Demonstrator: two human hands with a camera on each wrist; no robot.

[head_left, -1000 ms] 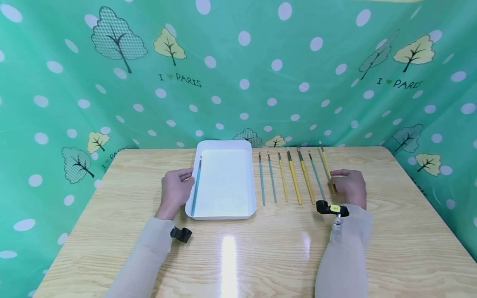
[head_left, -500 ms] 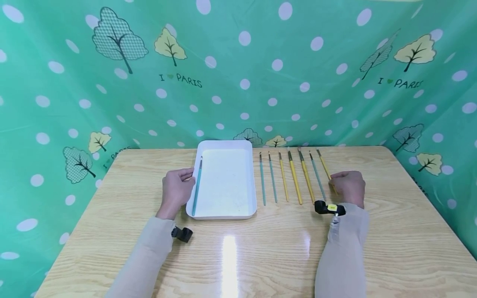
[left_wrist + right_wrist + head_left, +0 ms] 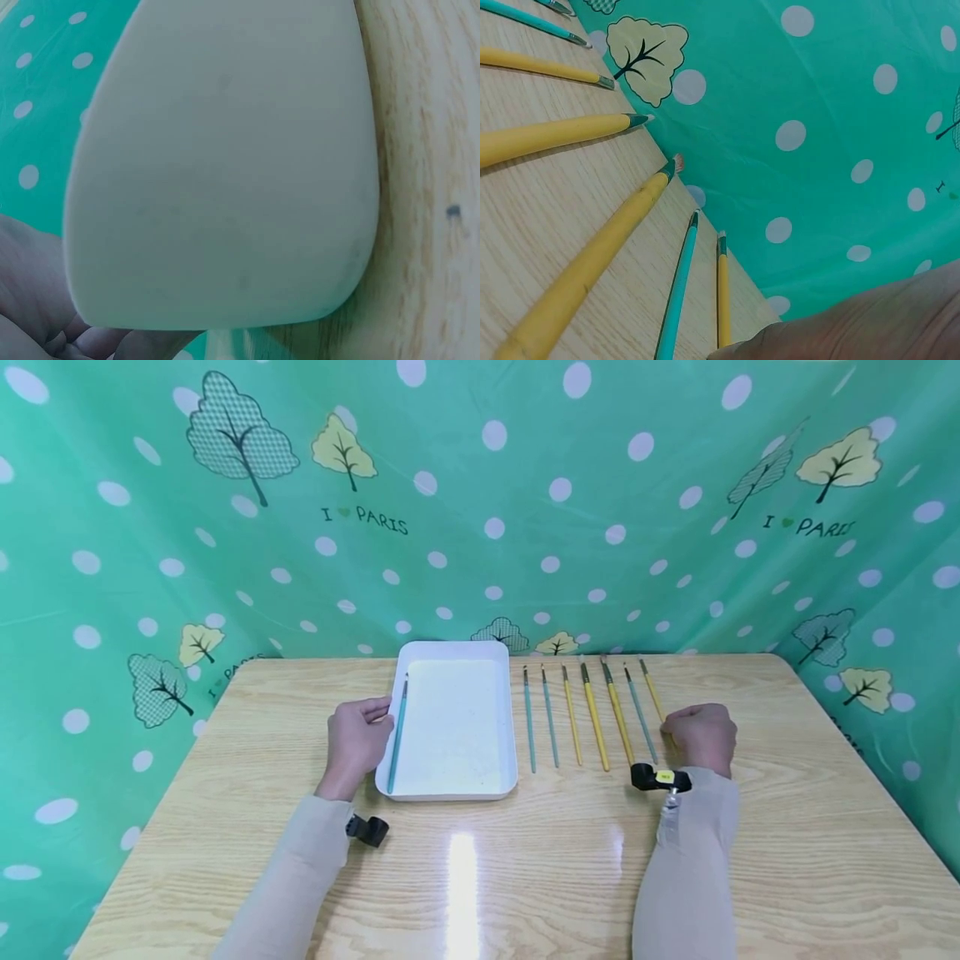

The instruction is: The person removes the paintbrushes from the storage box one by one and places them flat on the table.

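Observation:
A white tray [image 3: 457, 735] stands on the wooden table, with a teal paintbrush [image 3: 398, 735] lying along its left side. My left hand [image 3: 356, 743] grips the tray's left rim between thumb and fingers; the left wrist view shows the tray's outer wall [image 3: 225, 165] close up. At the right end of a row of brushes, my right hand [image 3: 702, 737] pinches the lower handle of a thin yellow paintbrush [image 3: 651, 683], whose bristles point to the back edge. Its fingertips are mostly hidden in the head view. The same yellow brush [image 3: 724, 292] appears beside the hand in the right wrist view.
Left of that brush lie several teal and yellow paintbrushes, among them a teal one [image 3: 640, 714] and a thick yellow one [image 3: 595, 718]. A green dotted curtain [image 3: 487, 510] hangs behind the table's back edge. Light glares on the wooden tabletop [image 3: 555, 877].
The yellow paintbrush in my right hand has come down and its bristle end has swung left, so it now lies in line with the row. My left hand stays at the tray.

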